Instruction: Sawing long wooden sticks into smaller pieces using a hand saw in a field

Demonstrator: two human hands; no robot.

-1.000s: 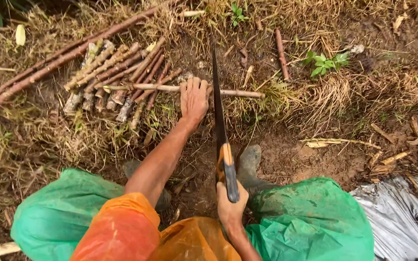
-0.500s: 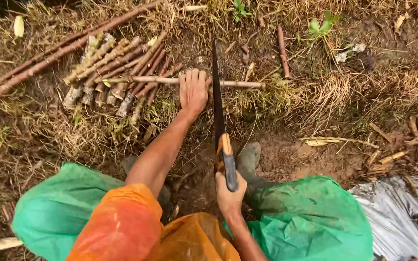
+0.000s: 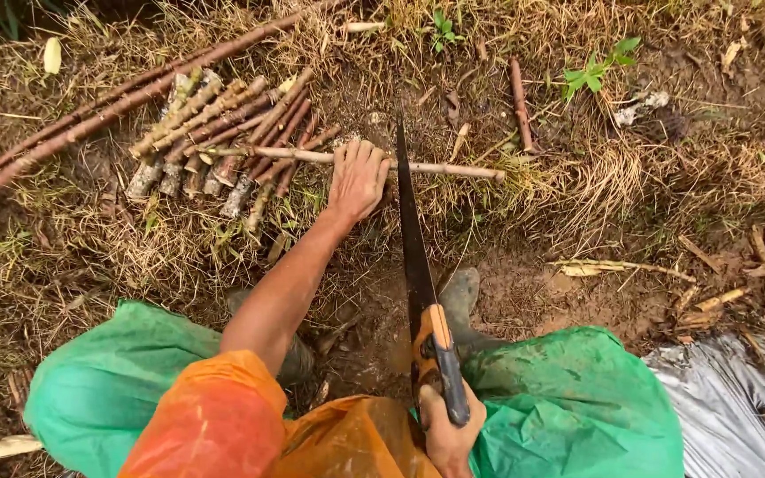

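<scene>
1. At the far left, a long brown stalk is seen lying slantwise over dry grass and dirt.
2. Just right of it, a pile of cut stem pieces is laid side by side on the ground.
3. A thin pale stick is stretched crosswise over the near end of that pile and on to the right.
4. The stick is pressed down by the left hand, whose fingers are curled over it, palm down, arm stretched forward.
5. Just right of that hand, the dark blade of a hand saw is set across the stick, its tip pointing away from the person.
6. The saw's orange-and-black handle is gripped tight by the right hand near the bottom edge.
7. A muddy boot is planted on bare soil beside the blade.
8. Green plastic leg covers are worn over both knees.
9. At the lower right, a silvery sheet is spread on the ground.
</scene>
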